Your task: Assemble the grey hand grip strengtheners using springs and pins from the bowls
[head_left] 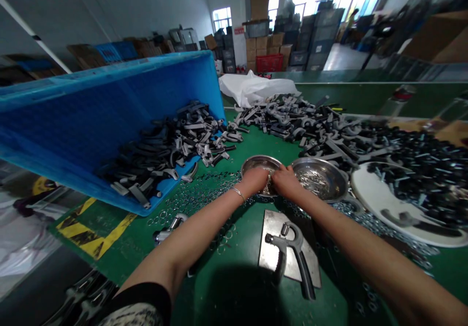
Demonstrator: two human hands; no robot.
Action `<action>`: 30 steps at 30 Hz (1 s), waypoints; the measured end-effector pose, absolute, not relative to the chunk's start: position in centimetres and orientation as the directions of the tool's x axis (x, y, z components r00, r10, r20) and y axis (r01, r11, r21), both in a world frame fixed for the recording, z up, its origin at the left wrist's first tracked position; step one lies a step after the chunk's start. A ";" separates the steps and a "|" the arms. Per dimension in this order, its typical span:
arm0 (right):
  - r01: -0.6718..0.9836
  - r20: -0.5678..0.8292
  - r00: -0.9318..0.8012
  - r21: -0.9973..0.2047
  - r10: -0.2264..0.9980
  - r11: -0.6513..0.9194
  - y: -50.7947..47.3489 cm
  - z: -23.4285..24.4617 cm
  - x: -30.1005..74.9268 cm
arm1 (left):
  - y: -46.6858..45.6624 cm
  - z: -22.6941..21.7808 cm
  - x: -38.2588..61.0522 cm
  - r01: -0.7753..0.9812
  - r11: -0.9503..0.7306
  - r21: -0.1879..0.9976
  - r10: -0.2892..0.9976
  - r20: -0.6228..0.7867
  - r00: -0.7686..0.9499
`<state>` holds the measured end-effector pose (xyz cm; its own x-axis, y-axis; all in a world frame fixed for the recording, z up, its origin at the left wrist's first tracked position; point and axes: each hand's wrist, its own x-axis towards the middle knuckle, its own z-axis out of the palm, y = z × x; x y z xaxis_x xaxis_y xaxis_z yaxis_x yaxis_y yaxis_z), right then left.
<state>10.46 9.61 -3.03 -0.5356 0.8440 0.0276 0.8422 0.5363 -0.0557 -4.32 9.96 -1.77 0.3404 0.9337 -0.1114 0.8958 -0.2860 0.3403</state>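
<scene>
My left hand [256, 181] reaches into a round metal bowl [253, 162] of small metal parts, its fingers bunched together and their tips hidden. Beside it, almost touching, my right hand [286, 182] lies over the bowl's right side with its fingers curled in. Whatever either hand pinches is too small or hidden to tell. A second metal bowl [338, 182] holding small pins stands just right of my right hand. Nearer to me, a grey and black hand grip strengthener [292, 248] with a spring rests on a flat metal plate [269, 223].
A blue crate [109, 89] tipped on its side holds grey and black handles on the left. More handles [303, 121] are heaped at the back, with black knobs [427, 170] by a white tray [369, 194] to the right. Metal rings [204, 194] litter the green table [234, 292].
</scene>
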 end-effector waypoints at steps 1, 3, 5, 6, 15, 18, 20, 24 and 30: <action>0.847 0.031 -0.526 -0.071 0.850 0.527 9.5 -3.2 10.5 | 10.0 -1.9 -4.5 0.890 -0.287 0.354 0.934 -0.103 0.342; 0.858 0.055 -0.499 -0.110 0.865 0.502 9.3 -3.2 10.6 | 10.2 -2.2 -4.8 0.875 -0.287 0.389 0.938 -0.069 0.338; 0.872 0.093 -0.452 -0.165 0.887 0.461 9.1 -2.8 10.4 | 10.4 -2.4 -4.7 0.857 -0.281 0.431 0.946 -0.027 0.324; 0.878 0.113 -0.421 -0.199 0.900 0.436 9.0 -2.5 10.4 | 10.5 -2.4 -4.7 0.847 -0.278 0.452 0.949 -0.005 0.315; 0.689 0.051 -0.297 -0.680 0.954 0.250 -2.3 -1.8 16.7 | 4.7 -1.0 -6.8 0.570 -0.284 0.771 0.951 0.152 0.269; 0.592 0.053 -0.280 -0.776 0.958 0.216 -7.4 -3.5 18.1 | -0.6 -1.3 -7.5 0.297 -0.176 0.939 0.955 0.089 0.282; 0.612 0.167 -0.319 -0.716 0.933 0.337 -9.1 -4.5 17.9 | -3.8 -1.6 -7.6 0.188 -0.063 0.980 0.961 0.009 0.275; 0.666 0.308 -0.415 -0.538 0.856 0.516 -9.4 -5.5 16.6 | -7.5 -1.9 -7.6 0.099 0.069 0.993 0.971 -0.089 0.222; 0.699 0.372 -0.473 -0.393 0.798 0.598 -9.3 -6.5 16.2 | -8.8 -1.7 -6.9 0.440 -0.192 0.877 0.957 0.069 0.280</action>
<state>16.20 -9.26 -6.54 -0.4735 0.7984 0.3720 0.6988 0.5976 -0.3932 -6.92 -8.84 -1.65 0.2803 0.9574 0.0689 0.4405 -0.1921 0.8770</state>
